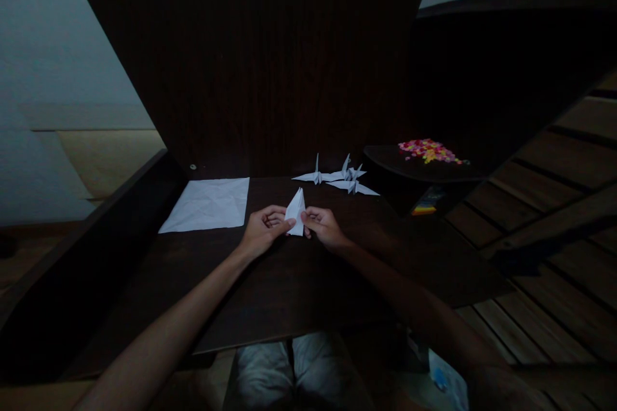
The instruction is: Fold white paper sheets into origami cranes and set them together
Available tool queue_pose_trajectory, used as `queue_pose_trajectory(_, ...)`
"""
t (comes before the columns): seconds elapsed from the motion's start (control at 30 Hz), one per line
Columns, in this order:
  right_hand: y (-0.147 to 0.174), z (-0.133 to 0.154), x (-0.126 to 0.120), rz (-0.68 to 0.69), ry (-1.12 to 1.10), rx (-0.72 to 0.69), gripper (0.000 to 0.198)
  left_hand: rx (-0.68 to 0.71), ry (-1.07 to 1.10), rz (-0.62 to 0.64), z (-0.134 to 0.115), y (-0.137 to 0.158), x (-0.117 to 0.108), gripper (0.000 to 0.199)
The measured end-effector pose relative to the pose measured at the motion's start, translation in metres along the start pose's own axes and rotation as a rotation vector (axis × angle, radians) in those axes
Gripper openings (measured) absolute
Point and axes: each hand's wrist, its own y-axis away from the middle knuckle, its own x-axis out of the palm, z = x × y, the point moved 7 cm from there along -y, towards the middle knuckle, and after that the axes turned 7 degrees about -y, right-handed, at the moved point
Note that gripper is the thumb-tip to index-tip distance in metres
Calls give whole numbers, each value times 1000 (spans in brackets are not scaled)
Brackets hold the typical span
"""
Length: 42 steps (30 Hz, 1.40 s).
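Observation:
Between my two hands is a piece of folded white paper [295, 213], narrow and pointed at the top, with a slit near its tip. My left hand [264, 226] grips its left edge, thumb across the front. On the other edge my right hand [324, 226] pinches it, with the thumb in front and fingers behind. Just beyond the hands several folded paper cranes [353, 186] sit close together, wings spread. A flat, creased sheet of white paper [207, 204] lies to the left of my left hand.
The dark wooden desk [289, 295] has a raised side panel [87, 250] on the left and a tall back board [260, 64]. At the right, a small rounded shelf [385, 159] carries a pile of small pink and yellow pieces [430, 151]. Below it is a colourful item [427, 202].

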Motion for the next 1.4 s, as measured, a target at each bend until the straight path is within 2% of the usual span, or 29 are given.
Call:
queue_pose_trajectory(0.23, -1, -2, 1, -8, -25, 23, 45, -32, 85, 93, 6, 0, 6, 38)
queue_pose_trajectory(0.6, -4, -10, -1, -10, -65, 43, 42, -111, 179, 106, 12, -1, 11, 30)
queue_pose_trajectory(1.07, -1, 5, 0, -15, 36, -10, 43, -97, 127, 47, 13, -2, 6, 37)
queue_pose_trajectory(1.4, -2, -3, 8, 61, 16, 84, 36, -62, 143, -25, 17, -5, -2, 37)
